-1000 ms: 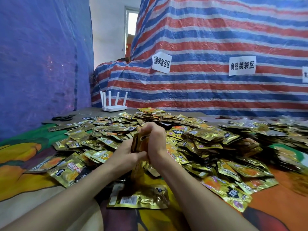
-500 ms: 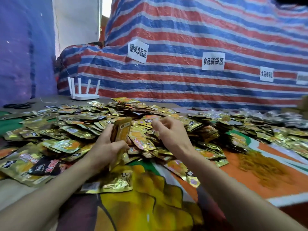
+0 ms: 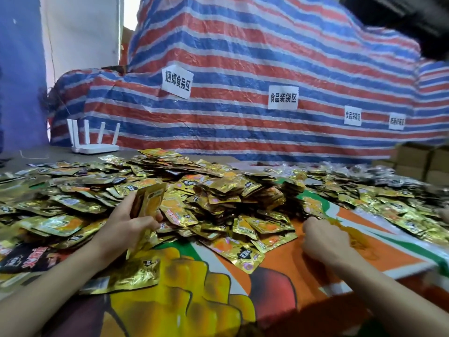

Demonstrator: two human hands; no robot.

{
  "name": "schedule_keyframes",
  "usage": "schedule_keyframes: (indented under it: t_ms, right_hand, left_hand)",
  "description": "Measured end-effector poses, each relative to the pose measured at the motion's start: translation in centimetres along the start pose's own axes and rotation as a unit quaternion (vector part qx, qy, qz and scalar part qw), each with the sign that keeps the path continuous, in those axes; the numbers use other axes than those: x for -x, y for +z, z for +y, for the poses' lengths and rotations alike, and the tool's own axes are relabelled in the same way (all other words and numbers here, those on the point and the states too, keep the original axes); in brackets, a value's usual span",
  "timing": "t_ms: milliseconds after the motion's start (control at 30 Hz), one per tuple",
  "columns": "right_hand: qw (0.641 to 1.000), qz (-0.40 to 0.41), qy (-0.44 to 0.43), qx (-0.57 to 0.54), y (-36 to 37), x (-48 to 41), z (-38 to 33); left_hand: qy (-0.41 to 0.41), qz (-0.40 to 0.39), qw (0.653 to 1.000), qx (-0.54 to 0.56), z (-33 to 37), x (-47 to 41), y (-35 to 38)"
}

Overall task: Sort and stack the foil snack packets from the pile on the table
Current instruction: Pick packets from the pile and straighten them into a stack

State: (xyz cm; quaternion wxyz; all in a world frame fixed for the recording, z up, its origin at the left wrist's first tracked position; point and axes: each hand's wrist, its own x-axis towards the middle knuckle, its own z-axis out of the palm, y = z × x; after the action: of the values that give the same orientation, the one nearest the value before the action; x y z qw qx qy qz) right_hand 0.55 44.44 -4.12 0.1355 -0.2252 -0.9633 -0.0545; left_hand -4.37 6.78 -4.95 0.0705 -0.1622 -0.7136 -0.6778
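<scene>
A broad pile of gold foil snack packets (image 3: 218, 190) covers the table from left to right. My left hand (image 3: 128, 226) grips a small upright stack of gold packets (image 3: 149, 201) at the pile's near edge. My right hand (image 3: 323, 239) is off to the right, apart from the stack, knuckles up on the orange cloth. Its fingers curl into a small heap of yellow rubber bands (image 3: 362, 242); whether they pinch one is hidden.
A printed fruit-pattern cloth (image 3: 194, 300) covers the table front. One loose gold packet (image 3: 131, 276) lies by my left forearm, a black-and-red packet (image 3: 26, 259) at far left. A white router (image 3: 93, 145) stands at the back left, a striped tarp (image 3: 243, 69) behind, cardboard boxes (image 3: 422, 161) at right.
My hands, first together on the stack, have parted. The left keeps the stack; the right let go and moved right to the rubber bands. The view turned right.
</scene>
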Motion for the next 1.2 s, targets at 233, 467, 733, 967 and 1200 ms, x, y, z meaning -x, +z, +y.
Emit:
schedule_keyframes:
  t_ms: [233, 467, 733, 967, 1200]
  right_hand:
    - [1.0, 0.004, 0.004, -0.002, -0.2, -1.0, -0.2]
    - [0.976, 0.201, -0.029, -0.082, -2.4, -0.3, -3.3]
    - [0.849, 0.014, -0.276, -0.45, -5.0, 3.2, -17.5]
    - [0.741, -0.028, -0.277, -0.611, -3.9, 3.8, -24.9]
    - [0.65, -0.213, -0.205, -0.699, -2.4, 2.5, -23.4]
  left_hand:
    - [0.014, 0.0, 1.0, -0.016, -0.2, 0.0, -0.4]
    - [0.003, 0.042, 0.997, 0.067, -0.9, -0.8, -1.4]
    - [-0.043, -0.001, 0.985, 0.165, -0.3, -0.4, -1.5]
    - [-0.104, 0.009, 0.962, 0.252, -0.1, -0.8, -2.4]
    - [-0.126, -0.067, 0.931, 0.336, 0.7, -0.8, -2.5]
